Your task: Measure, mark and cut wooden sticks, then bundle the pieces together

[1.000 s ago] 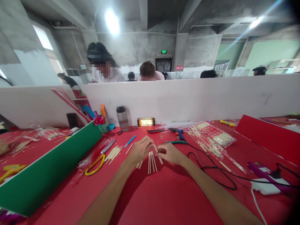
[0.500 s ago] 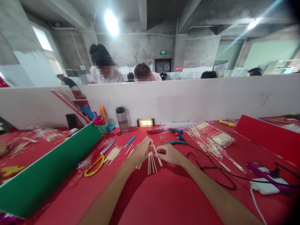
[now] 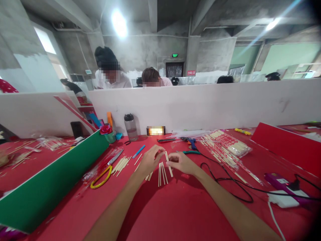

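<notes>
My right hand pinches two thin wooden sticks between thumb and fingertips, held slanting side by side. My left hand is curled, its thumb and forefinger tips close together at the top end of those sticks. Whether anything lies between these fingertips is too small to make out. Just below, between my hands, several wooden sticks lie fanned out on the red tabletop. A few more sticks show partly from under my left hand.
Left are a stick pile, yellow-handled scissors, a blue pen-like tool and a green board. A bottle stands behind. Right are a glue gun, bagged sticks, a black cable and a power strip.
The two sticks in my right hand have shifted slightly and show more fully. My left fingers have drawn a little to the left. The sticks on the table look the same.
</notes>
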Tool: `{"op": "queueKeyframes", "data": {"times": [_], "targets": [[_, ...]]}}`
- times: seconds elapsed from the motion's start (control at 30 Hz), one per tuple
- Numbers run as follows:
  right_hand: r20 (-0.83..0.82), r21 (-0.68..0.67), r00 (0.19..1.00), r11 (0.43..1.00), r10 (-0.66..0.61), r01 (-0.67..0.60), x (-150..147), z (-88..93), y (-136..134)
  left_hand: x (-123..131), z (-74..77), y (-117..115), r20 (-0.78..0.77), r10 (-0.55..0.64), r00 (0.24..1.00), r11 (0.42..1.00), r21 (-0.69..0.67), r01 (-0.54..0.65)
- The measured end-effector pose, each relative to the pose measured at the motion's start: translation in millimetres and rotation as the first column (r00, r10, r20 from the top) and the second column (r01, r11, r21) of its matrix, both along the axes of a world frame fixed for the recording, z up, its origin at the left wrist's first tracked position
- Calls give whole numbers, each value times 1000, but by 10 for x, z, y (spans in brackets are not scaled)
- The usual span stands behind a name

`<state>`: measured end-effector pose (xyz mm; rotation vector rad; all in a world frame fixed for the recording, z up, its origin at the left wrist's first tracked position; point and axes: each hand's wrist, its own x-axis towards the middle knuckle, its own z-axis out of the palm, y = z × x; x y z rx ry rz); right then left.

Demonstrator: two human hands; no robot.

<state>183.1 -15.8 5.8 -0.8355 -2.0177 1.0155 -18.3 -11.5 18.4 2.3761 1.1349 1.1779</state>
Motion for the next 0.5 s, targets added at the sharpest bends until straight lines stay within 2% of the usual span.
{"op": "queueKeyframes", "data": {"times": [0.2,0.5], "targets": [[61,69,998,998,-12,7,8,5,-13,-31,6,31,-26,-14,1000,1000,27,14],[229,150,973,989,-27,-8,42,28,-40,-109,-10,43,-169,-140,976,987,-99,124]]}}
